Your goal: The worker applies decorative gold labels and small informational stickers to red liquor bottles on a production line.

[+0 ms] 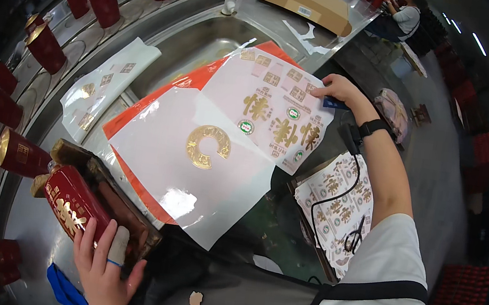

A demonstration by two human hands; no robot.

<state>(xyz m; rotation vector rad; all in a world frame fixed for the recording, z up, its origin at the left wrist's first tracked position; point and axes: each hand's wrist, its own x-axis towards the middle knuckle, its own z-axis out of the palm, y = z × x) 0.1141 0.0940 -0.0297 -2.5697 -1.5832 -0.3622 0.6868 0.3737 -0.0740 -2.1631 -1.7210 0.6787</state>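
My left hand (102, 269) lies with its fingers stretched over the lower end of a red bottle (76, 204) with gold characters. One finger wears a pale wrap with a blue band. The bottle rests tilted on its side in a worn brown cradle (119, 213). My right hand (342, 90) pinches the upper right edge of a decal sheet (272, 110) with gold characters and green round marks. Below that hand a small dark blue piece (335, 104) shows; its kind is unclear. A pale sheet with a gold open ring (208, 146) lies beside it, over an orange-red sheet (125, 118).
Red bottles with gold tops, such as one red bottle (103, 2), stand along the curved conveyor. A steel basin (200, 45) lies behind the sheets. A box of printed decals (336, 205) holds scissors (355, 238) and a black cord. Another person (405, 18) sits far right.
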